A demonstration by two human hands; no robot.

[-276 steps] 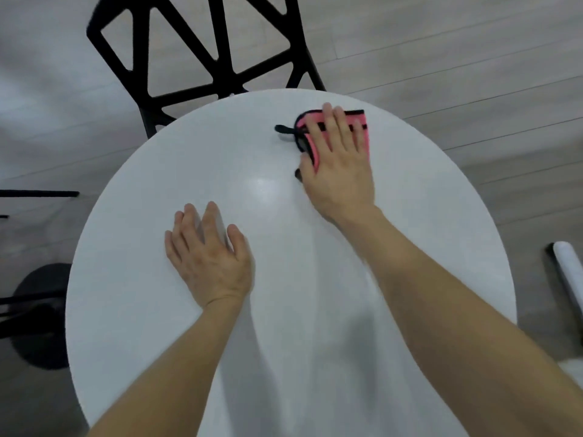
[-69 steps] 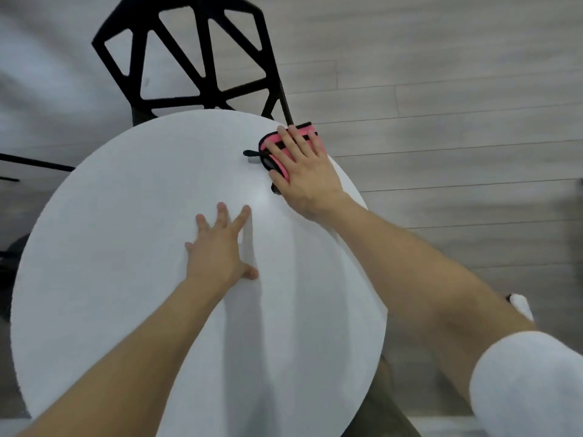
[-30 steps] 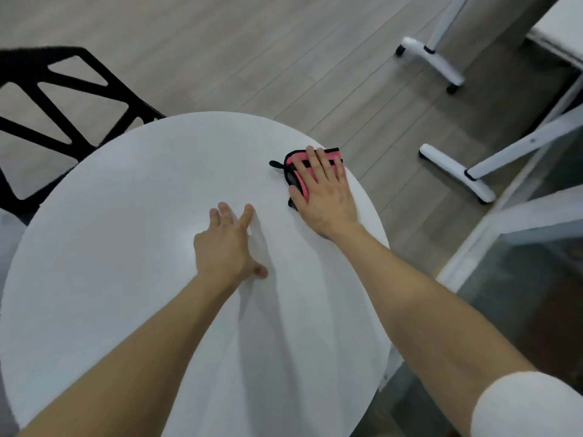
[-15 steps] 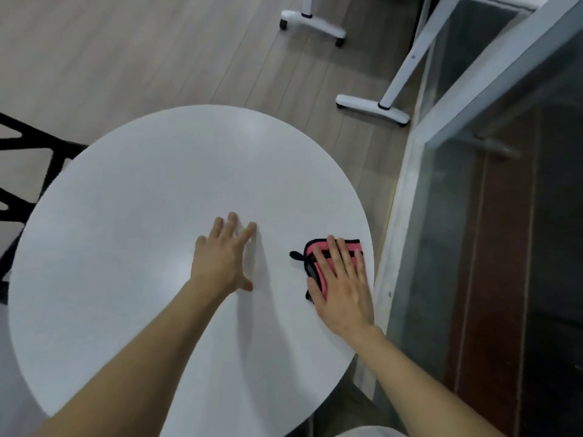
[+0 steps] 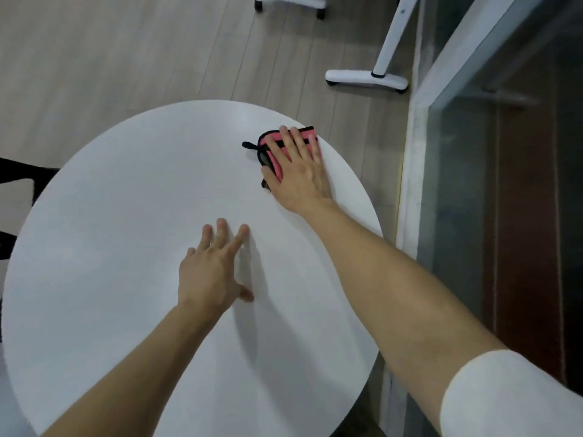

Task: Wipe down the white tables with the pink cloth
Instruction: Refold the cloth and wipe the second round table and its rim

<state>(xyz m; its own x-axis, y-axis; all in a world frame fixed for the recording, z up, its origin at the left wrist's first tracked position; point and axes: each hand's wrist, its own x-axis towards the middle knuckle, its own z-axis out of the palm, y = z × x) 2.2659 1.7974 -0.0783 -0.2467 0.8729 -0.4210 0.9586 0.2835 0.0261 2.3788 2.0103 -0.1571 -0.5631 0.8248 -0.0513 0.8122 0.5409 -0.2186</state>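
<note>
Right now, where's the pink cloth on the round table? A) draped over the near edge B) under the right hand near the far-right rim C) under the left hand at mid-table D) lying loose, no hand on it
B: the right hand lies flat, fingers straight, on the pink cloth close to the far-right rim of the white table; the left hand rests bare at mid-table.

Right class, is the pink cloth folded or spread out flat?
Folded: the pink cloth is a compact pad barely wider than the right hand pressing it.
</note>
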